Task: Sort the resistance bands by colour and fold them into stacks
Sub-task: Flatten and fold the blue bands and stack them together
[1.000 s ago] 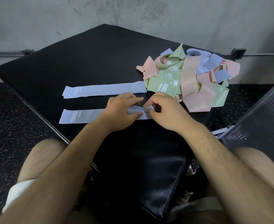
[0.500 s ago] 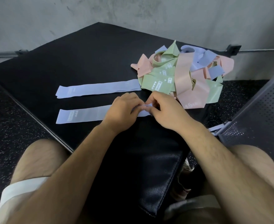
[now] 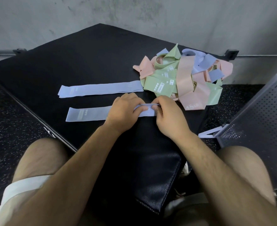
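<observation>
Fingers [image 3: 157, 103] of the right hand [image 3: 168, 118] are curled and pinch the right end of the near band [image 3: 88, 113], lifting that end into a small raised fold. The left hand [image 3: 123, 110], just beside it, also has its fingers [image 3: 141, 108] bent onto the same end, thumb on top of the cloth. This pale blue band lies flat at mid-frame, running leftward from the hands, with a white label near its left end. Above it and roughly parallel lies the far band [image 3: 100, 89], also pale blue and flat; layered edges at its left end suggest more than one, though I cannot tell how many. Its right end touches the pile [image 3: 183, 79], a loose tangle of green, pink and blue bands at upper right of centre, some with white print. All of this rests on the desk [image 3: 85, 59], a black padded surface seen corner-on, matte on top, with a finely textured cover at its near corner between the person's knees. Behind it rises a grey, blotchy concrete wall [image 3: 134, 17], with a thin rail [image 3: 0, 53] along its foot at left and right and a dark bracket [image 3: 230, 53] at upper right. To either side, the floor [image 3: 7, 115] is black rubber flecked with white. At the right edge slants a grey perforated metal panel [image 3: 257, 115], a pale blue strip [image 3: 206, 134] at its lower left corner. A white band [image 3: 25, 185] wraps the thigh at lower left.
</observation>
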